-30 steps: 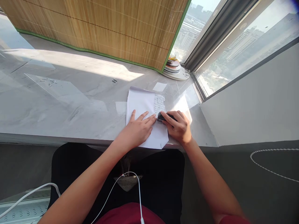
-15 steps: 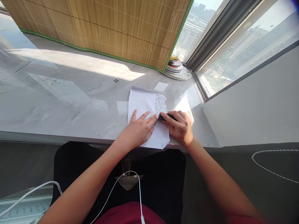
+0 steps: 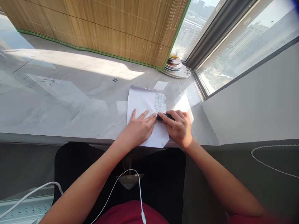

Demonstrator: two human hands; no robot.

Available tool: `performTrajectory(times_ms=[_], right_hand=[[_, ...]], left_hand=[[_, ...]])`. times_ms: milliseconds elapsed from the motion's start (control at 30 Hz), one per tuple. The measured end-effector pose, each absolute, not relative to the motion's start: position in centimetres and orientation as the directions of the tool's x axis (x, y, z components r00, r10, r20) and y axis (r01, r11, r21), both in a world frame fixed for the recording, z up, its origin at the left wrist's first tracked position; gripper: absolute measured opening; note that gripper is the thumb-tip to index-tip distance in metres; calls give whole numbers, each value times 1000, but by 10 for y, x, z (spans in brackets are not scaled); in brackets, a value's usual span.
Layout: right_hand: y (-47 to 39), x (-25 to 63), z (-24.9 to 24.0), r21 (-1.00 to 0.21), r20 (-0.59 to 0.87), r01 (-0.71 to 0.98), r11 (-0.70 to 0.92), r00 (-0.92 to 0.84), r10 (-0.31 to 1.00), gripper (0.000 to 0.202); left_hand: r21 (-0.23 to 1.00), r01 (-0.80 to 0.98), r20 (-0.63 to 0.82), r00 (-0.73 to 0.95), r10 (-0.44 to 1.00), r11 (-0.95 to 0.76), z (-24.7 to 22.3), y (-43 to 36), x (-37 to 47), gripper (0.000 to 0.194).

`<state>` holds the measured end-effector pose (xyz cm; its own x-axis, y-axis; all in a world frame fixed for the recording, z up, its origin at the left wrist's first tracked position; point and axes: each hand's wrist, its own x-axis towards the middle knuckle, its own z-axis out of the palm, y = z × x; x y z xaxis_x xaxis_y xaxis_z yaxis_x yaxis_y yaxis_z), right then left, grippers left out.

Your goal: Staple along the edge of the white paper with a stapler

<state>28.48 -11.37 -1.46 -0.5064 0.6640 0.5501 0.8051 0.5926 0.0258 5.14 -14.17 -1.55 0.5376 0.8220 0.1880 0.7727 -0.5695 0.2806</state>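
A white sheet of paper [image 3: 140,98] lies near the front edge of the marble-look counter. Its right part carries a dense patch of short silvery marks that look like staples [image 3: 160,102]. My left hand [image 3: 139,127] rests flat on the sheet with its fingers spread, fingertips close to the patch. A black stapler [image 3: 166,117] is in my right hand [image 3: 179,126], its nose over the patch beside my left fingertips. My right fingers wrap round it and hide much of its body.
Small dark strips [image 3: 115,80] and scattered bits [image 3: 52,82] lie on the counter [image 3: 93,93]. Stacked plates [image 3: 174,67] stand in the window corner beside a bamboo blind [image 3: 105,28]. A white cable [image 3: 140,193] hangs before my lap.
The view has shifted slightly. Both hands stay in nearly the same place on the paper, and my right hand still grips the stapler.
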Motion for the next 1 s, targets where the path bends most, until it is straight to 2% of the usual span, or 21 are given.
performTrajectory(times_ms=[200,300,733,1000], right_hand=[[-111,287,-18,-172,612,776,606,-398,684,44],[-110,288,-18,-219,617,757,616,-381,688,46],[-111,290,-23,-268,646,809,523,-251,721,54],[-113,288,-20,-302,623,830,469,-200,756,44]], left_hand=[[278,768,181,549,816,-577,-15,-141,51,55],[288,772,177,539,823,-567,-14,-141,51,53],[283,777,172,536,827,-562,-14,-141,52,50],[308,756,207,540,816,-578,-16,-139,51,51]])
